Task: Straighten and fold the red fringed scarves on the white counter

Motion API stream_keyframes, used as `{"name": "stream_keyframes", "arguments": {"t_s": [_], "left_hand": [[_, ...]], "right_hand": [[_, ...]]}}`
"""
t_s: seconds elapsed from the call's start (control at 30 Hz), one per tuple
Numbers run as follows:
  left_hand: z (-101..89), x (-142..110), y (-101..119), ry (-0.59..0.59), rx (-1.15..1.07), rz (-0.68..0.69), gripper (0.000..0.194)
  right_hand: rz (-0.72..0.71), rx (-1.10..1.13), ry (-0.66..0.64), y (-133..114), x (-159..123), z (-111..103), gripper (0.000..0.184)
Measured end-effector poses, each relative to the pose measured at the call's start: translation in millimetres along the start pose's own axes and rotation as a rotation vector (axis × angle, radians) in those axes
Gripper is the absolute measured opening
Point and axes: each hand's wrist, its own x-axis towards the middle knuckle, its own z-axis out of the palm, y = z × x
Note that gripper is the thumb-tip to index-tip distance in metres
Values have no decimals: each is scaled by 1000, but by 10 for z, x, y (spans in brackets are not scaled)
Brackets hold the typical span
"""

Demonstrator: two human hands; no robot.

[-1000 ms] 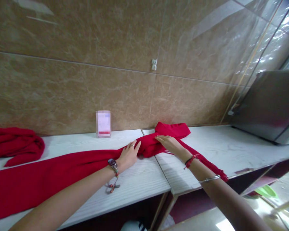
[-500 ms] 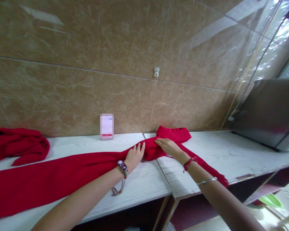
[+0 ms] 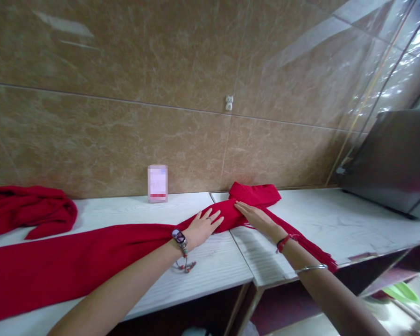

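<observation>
Your left hand (image 3: pixel 202 227) now spreads wider on the red scarf (image 3: pixel 73 261); your right hand (image 3: pixel 255 217) lies flat, fingers together. The right part looks crossed, the long left part unfolded.

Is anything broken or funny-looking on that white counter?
Yes: on the white counter, at the front edge just right of the red fringe, a brownish patch looks chipped or peeled, unlike the pale top.

A white cat figure (image 3: pixel 229 102) sits on brown wall tiles (image 3: pixel 126 144).
</observation>
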Motion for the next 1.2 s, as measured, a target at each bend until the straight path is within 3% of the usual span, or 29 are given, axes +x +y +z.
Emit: {"name": "stream_keyframes", "arguments": {"t_s": [0.23,0.53,0.7,0.83,0.97,1.1,1.2], "left_hand": [[-32,-16,-40,62,30,-1,56],[146,-76,40,-32,-49,-2,70],[31,85,43,95,-125,-30,40],[-29,379,73,191,-180,-158,37],[106,532,91,146,-201,-297,42],[262,488,68,70,-217,-274,47],[305,451,49,38,-245,-254,49]], "right_hand": [[-7,30,18,59,28,-30,61],[62,155,-56,6,-50,116,66],[99,250,-148,96,175,-98,72],[109,294,-98,106,532,-206,60],[188,99,-110,3,646,-10,40],[105,-48,-222,-78,427,284,36],[74,-131,-230,-88,294,379,38]]}}
